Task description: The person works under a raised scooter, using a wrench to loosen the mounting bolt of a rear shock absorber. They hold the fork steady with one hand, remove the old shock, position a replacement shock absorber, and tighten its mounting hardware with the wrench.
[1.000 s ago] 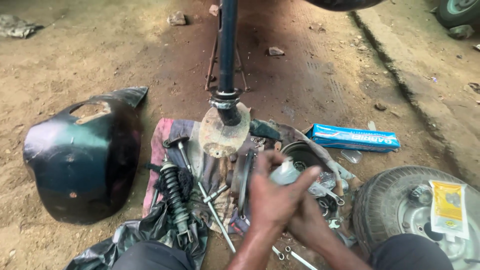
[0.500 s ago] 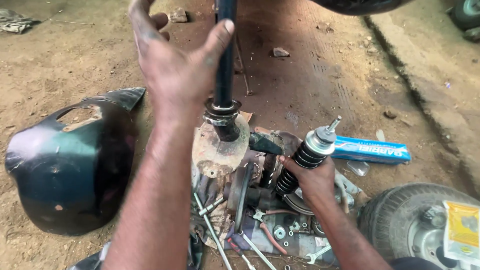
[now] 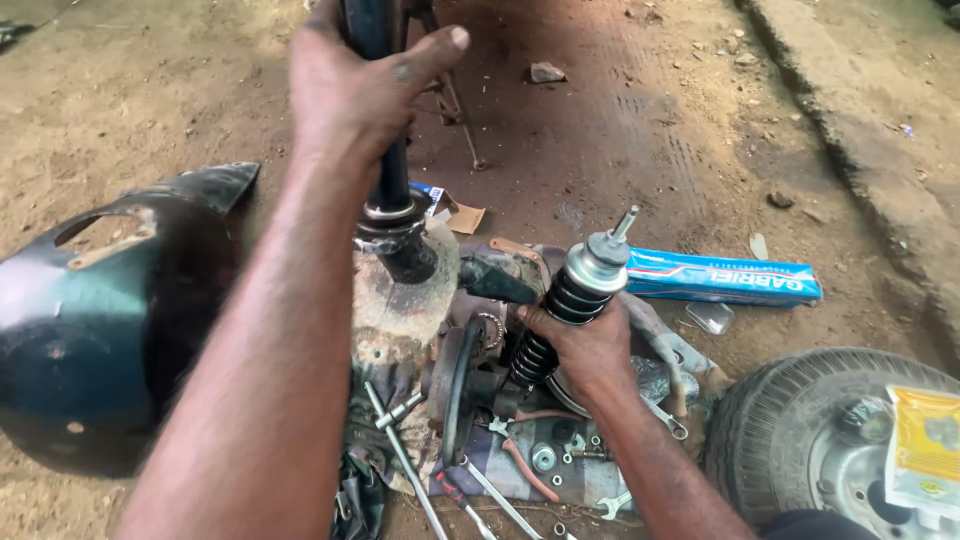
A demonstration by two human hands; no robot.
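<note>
Since half a second ago the view has tipped down and closed in: the left hand [image 3: 365, 85] now fills the top middle, and the shock absorber [image 3: 570, 300] leans further toward the hub.

Nearest, along the bottom edge of the ground, spanners and loose washers [image 3: 545, 460] lie scattered on a rag, beside a wheel with its tyre [image 3: 790, 430] at the bottom right corner, a yellow sachet [image 3: 925, 450] resting on it. Just beyond, the right hand [image 3: 590, 345] is closed round the black coil spring of the shock absorber, which stands tilted, threaded stud uppermost, its foot down among the hub parts. The left hand is wrapped round the dark fork tube [image 3: 385, 130], thumb out, above the muddy hub [image 3: 400, 300].

By the look of it, the step in hand is seating the shock against the hub while the tube is steadied; the next move calls for lining its lower eye up with its mount.

A dark green mudguard [image 3: 110, 320] lies left; a blue carton [image 3: 725, 278] lies beyond. The shock's lower end is hidden, and the tube's top is cut off.
</note>
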